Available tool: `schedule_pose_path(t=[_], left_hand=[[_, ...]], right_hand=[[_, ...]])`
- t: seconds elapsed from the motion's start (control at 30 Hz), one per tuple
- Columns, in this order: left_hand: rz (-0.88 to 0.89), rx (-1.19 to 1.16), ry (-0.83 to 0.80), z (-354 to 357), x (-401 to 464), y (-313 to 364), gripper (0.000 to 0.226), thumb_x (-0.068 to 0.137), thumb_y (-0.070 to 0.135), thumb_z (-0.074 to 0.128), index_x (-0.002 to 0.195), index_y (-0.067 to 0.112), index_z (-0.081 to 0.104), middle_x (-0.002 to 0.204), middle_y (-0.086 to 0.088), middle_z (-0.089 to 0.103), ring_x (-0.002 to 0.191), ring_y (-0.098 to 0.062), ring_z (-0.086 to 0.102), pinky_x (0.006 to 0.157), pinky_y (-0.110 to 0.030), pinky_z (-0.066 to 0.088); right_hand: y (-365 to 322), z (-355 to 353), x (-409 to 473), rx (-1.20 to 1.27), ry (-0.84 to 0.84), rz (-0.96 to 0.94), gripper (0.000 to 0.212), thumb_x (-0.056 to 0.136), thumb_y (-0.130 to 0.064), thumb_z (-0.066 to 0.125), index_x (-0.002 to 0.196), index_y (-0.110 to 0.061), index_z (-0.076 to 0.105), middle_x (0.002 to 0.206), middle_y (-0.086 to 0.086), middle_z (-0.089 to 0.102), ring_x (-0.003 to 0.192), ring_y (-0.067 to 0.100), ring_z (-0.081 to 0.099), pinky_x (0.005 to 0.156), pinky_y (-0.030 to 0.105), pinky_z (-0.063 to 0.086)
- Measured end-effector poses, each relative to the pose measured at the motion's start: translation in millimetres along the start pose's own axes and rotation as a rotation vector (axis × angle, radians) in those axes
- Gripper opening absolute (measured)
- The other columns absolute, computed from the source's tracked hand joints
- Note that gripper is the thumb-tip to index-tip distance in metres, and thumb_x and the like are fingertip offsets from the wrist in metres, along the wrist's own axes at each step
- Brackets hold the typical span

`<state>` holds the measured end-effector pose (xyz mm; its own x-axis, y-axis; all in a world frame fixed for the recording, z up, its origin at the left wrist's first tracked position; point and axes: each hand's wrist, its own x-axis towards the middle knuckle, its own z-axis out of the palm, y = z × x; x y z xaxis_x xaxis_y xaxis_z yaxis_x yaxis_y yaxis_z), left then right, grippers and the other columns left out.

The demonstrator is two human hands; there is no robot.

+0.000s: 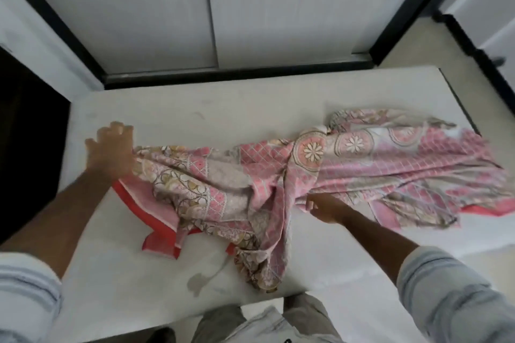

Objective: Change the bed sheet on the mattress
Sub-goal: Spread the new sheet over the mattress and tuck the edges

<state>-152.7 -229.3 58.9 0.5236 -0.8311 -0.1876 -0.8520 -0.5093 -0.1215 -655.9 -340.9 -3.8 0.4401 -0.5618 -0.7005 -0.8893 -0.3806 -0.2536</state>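
Sheet [278,172] bunched on mattress [167,108], stretched between hands for spreading: left hand [111,150] splayed wide at its end, right hand [324,207] pinching a fold.

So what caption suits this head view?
Both hands, left and right, hold a bunched pink patterned sheet on a bare white mattress.

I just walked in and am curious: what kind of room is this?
Most likely a bedroom: a bare white mattress with a crumpled pink patterned bed sheet lying on it, and tall white wardrobe doors behind.

Both hands [111,147] [324,207] hold bunched sheet [250,175] on mattress [195,108].
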Motion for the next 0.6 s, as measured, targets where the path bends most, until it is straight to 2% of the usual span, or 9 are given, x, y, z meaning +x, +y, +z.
schedule_pose_path(t=[0.1,0.13,0.2,0.27,0.33,0.4,0.47,0.53,0.6], left_hand=[[0.243,-0.189,-0.206,57,-23,55,0.028,0.095,0.019,0.059,0.122,0.014,0.06,0.122,-0.011,0.059,0.109,-0.032,0.061,0.091,-0.049,0.05],[0.334,-0.264,-0.333,75,-34,80,0.02,0.097,0.02,0.057,0.116,0.016,0.061,0.119,-0.007,0.061,0.105,-0.025,0.063,0.091,-0.045,0.05],[0.437,-0.416,-0.718,112,-64,128,0.014,0.097,0.026,0.057,0.108,0.019,0.061,0.114,-0.008,0.065,0.098,-0.021,0.064,0.085,-0.037,0.051],[0.475,-0.488,-0.982,159,-94,172,0.032,0.095,0.038,0.064,0.116,0.015,0.059,0.114,-0.012,0.066,0.094,-0.018,0.062,0.08,-0.033,0.049],[0.492,-0.521,-1.066,204,-126,209,0.057,0.084,0.061,0.068,0.12,0.019,0.057,0.116,-0.006,0.066,0.095,-0.011,0.058,0.083,-0.03,0.05],[0.487,-0.495,-1.029,237,-156,235,0.072,0.07,0.077,0.063,0.115,0.022,0.057,0.118,0.0,0.063,0.103,-0.014,0.06,0.089,-0.036,0.052],[0.498,-0.404,-0.816,265,-180,251,0.071,0.069,0.071,0.061,0.115,0.017,0.057,0.115,-0.002,0.057,0.105,-0.022,0.059,0.085,-0.035,0.047],[0.531,-0.375,-0.543,277,-195,255,0.044,0.076,0.052,0.067,0.104,0.017,0.062,0.099,-0.001,0.064,0.092,-0.024,0.064,0.073,-0.032,0.043],[0.522,-0.423,-0.426,281,-201,250,0.019,0.083,0.037,0.064,0.096,0.024,0.063,0.089,0.003,0.068,0.084,-0.022,0.067,0.069,-0.032,0.045]], right_hand=[[-10,34,3,0.095,-0.046,0.154,0.026,0.1,-0.023,0.05,0.123,-0.014,0.061,0.135,0.007,0.061,0.122,0.025,0.056,0.097,0.031,0.044],[-14,46,7,0.129,-0.065,0.197,0.028,0.1,-0.027,0.054,0.123,-0.014,0.059,0.134,0.008,0.062,0.122,0.025,0.057,0.098,0.032,0.045],[-23,69,15,0.213,-0.093,0.261,0.035,0.099,-0.034,0.057,0.126,-0.011,0.055,0.132,0.011,0.062,0.121,0.028,0.058,0.098,0.033,0.046],[-33,89,31,0.317,-0.084,0.322,0.046,0.098,-0.043,0.057,0.13,-0.01,0.051,0.133,0.014,0.061,0.121,0.03,0.058,0.098,0.034,0.046],[-40,113,53,0.43,-0.064,0.376,0.058,0.095,-0.051,0.057,0.136,-0.011,0.045,0.137,0.013,0.058,0.123,0.032,0.057,0.099,0.036,0.046],[-47,132,75,0.495,-0.017,0.438,0.067,0.091,-0.059,0.057,0.138,-0.013,0.042,0.136,0.009,0.058,0.122,0.032,0.058,0.096,0.039,0.047],[-51,146,93,0.404,0.033,0.485,0.063,0.089,-0.062,0.055,0.132,-0.016,0.045,0.125,0.004,0.063,0.114,0.03,0.062,0.089,0.039,0.046],[-56,153,102,0.285,0.087,0.472,0.04,0.094,-0.05,0.051,0.12,-0.02,0.05,0.113,0.002,0.067,0.103,0.029,0.066,0.088,0.039,0.05],[-57,156,102,0.306,0.128,0.449,0.019,0.096,-0.036,0.046,0.105,-0.022,0.055,0.103,0.003,0.069,0.092,0.028,0.066,0.083,0.039,0.052]])
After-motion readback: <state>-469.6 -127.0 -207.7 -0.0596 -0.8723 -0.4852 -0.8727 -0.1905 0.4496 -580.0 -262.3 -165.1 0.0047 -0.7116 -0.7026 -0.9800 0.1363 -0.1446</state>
